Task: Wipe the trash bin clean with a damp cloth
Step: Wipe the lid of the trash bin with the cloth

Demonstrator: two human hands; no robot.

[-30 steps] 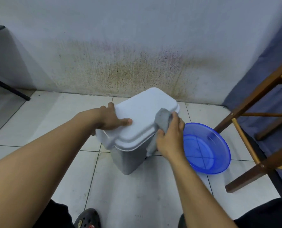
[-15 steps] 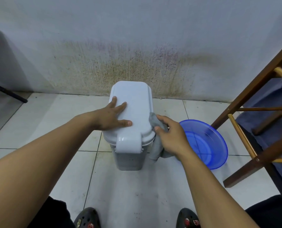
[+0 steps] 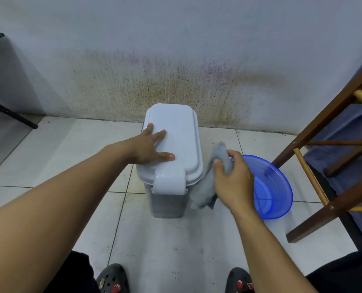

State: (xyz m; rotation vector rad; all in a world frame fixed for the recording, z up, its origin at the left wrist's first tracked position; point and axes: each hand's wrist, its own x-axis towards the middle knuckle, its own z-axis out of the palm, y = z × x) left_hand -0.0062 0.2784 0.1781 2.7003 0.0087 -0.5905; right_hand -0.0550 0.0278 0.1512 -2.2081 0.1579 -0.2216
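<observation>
The left grip (image 3: 152, 148) is lying spread flat on the lid of the trash bin (image 3: 175, 123). The right grip (image 3: 234, 182) is pinching the grey cloth (image 3: 204, 190), the bin standing just to its left.

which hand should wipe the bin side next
Right, probably: the right hand grips the cloth beside the bin; the left hand lies flat on the lid, steadying it.
</observation>
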